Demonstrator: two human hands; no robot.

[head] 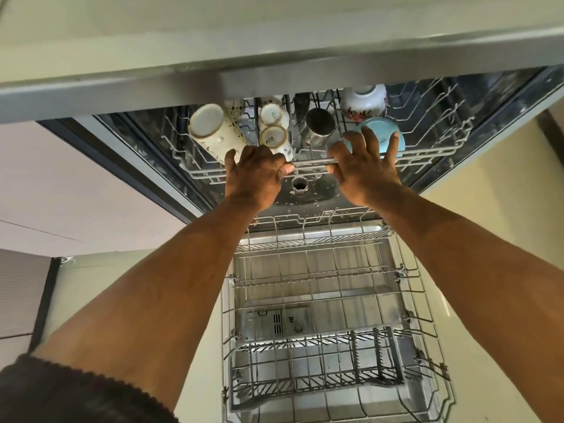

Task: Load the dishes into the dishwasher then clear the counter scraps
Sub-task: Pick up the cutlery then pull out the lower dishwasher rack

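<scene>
1. Both hands meet on the upper rack [427, 160] front rail: left hand [254, 175] curled round it, right hand [363, 169] gripping with thumb under, fingers spread against the blue bowl [383, 132].
2. Cream mugs [213, 132] just beyond the left grip; steel cup [320, 122] between both grips.
3. Lower rack [329, 331] below the grips, pulled out.

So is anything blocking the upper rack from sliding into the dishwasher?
Nothing visible does. Both hands, left and right, are at the upper rack's front bar; the lower rack sits pulled out below it.
</scene>
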